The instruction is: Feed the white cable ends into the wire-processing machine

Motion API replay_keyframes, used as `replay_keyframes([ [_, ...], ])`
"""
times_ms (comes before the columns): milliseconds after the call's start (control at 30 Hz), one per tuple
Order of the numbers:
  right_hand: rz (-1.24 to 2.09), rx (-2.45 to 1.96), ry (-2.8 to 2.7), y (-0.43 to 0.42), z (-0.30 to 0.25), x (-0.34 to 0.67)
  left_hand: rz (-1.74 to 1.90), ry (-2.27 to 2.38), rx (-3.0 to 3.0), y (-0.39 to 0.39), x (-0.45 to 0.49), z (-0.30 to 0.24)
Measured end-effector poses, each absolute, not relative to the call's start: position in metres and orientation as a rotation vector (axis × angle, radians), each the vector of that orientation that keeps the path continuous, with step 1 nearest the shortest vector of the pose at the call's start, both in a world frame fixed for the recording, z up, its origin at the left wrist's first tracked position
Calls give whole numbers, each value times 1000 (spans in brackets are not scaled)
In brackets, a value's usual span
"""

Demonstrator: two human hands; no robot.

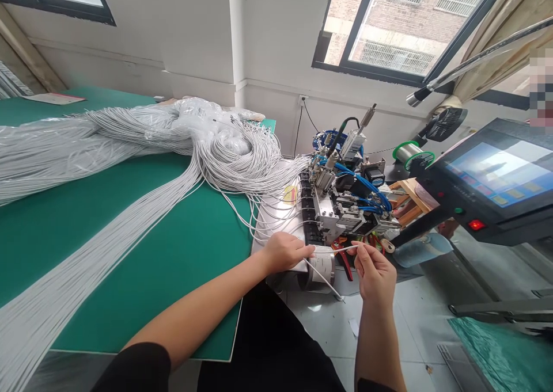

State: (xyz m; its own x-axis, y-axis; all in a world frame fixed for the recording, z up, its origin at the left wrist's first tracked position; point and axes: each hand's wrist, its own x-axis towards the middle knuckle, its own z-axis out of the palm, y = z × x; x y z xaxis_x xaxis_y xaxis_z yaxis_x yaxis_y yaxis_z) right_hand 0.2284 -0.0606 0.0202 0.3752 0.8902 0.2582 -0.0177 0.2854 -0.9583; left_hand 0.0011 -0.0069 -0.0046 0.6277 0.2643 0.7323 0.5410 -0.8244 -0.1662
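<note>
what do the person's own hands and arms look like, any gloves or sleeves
The left hand and right hand are bare, with nothing visibly worn on fingers or wrists. The left sleeve is plain black and short; of the right sleeve, only a black edge shows.

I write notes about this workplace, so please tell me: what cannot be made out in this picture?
Head view, all three:
1. Cable: the parts inside the left hand and right hand are covered by those hands.
2. Bundle: its near end is cut off by the picture's edge.
3. Screen: its text is too small and washed out by glare.
</note>
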Motion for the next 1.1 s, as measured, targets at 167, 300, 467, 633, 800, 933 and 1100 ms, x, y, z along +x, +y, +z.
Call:
replay_keyframes([
  [167, 734, -1144, -1067, -58, 17, 229, -1015, -652, -2476, -6, -1, -9],
  [300, 741, -1177, -1126, -59, 16, 229, -940, -677, -2495, -4, -1, -15],
  [467, 758, -1185, -1167, -60, 17, 229, -944, -685, -2485, -4, -1, -16],
  [633, 778, -1200, -1183, -60, 17, 229, -981, -681, -2466, -4, -1, -14],
  [800, 782, -1209, -1181, -61, 18, 229, -904, -695, -2495, -4, -1, -16],
  [933, 795, -1205, -1172, -61, 18, 229, -907, -701, -2499, -4, -1, -16],
  [1100, 806, -1210, -1151, -60, 14, 230, -901, -688, -2504, -5, 0, -13],
])
